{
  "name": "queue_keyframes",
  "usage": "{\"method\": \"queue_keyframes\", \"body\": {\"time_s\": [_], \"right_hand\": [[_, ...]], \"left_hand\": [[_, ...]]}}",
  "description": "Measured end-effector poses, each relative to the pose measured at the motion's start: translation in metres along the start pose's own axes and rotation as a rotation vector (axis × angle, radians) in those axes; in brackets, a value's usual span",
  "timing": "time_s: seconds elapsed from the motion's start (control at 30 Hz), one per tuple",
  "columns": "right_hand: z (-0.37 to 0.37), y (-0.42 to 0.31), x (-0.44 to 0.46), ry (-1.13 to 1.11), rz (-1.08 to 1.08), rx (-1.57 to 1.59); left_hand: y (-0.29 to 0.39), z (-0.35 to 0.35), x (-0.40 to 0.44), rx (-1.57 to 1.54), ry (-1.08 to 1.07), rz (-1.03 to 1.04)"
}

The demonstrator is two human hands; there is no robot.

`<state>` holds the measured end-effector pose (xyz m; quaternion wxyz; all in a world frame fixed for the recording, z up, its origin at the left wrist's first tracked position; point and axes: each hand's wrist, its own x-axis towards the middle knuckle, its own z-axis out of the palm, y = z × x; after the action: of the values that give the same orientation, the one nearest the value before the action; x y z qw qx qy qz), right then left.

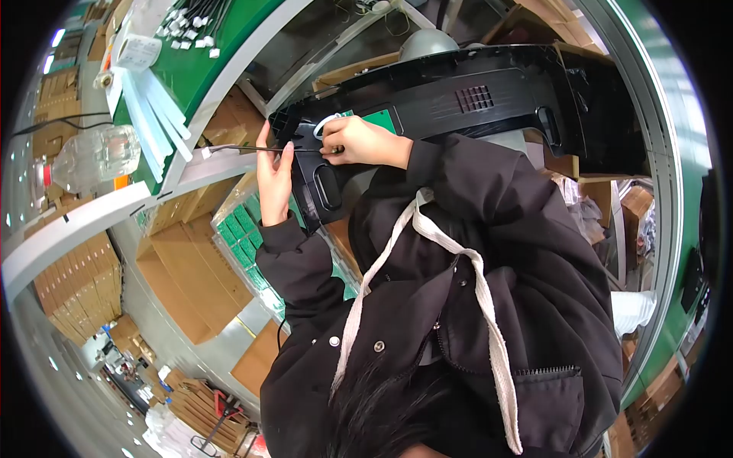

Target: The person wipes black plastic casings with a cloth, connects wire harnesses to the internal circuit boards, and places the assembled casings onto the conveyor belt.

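A long black plastic housing (435, 95) lies across in front of me, with a green circuit board (379, 120) set in its recess. At its left end is my left hand (273, 179), thumb and fingers closed about a thin black cable (238, 147) beside the housing's corner. The cable's white connector (206, 153) sticks out to the left. My right hand (365, 143) is closed in a pinch on the cable's other stretch, just below the board. A white loop (327, 124), perhaps wire or tape, shows by its fingers. The pinched tip is hidden.
On the green bench (221, 46) at upper left lie white-plugged cables (187, 27), pale strips (153, 114) and a white roll (139, 52). A clear bottle (99, 158) stands near the frame rail. Trays of green boards (244, 237) and cardboard boxes (191, 275) are below left.
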<state>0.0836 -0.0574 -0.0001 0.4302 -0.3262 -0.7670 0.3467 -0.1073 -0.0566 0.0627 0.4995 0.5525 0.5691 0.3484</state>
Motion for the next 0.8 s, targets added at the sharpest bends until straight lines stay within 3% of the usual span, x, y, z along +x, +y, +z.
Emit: {"method": "queue_keyframes", "body": {"time_s": [0.2, 0.4, 0.53, 0.8], "right_hand": [[0.004, 0.003, -0.002, -0.028, -0.017, -0.038], [0.005, 0.005, -0.001, 0.034, -0.082, 0.008], [0.002, 0.004, 0.000, 0.110, -0.153, 0.029], [0.005, 0.003, 0.002, 0.077, -0.117, 0.041]], "left_hand": [[-0.004, 0.011, 0.001, -0.020, 0.079, 0.110], [0.008, 0.018, -0.005, 0.151, 0.149, 0.097], [0.008, 0.018, -0.002, 0.183, 0.134, 0.230], [0.015, 0.020, -0.008, 0.167, 0.136, 0.196]]}}
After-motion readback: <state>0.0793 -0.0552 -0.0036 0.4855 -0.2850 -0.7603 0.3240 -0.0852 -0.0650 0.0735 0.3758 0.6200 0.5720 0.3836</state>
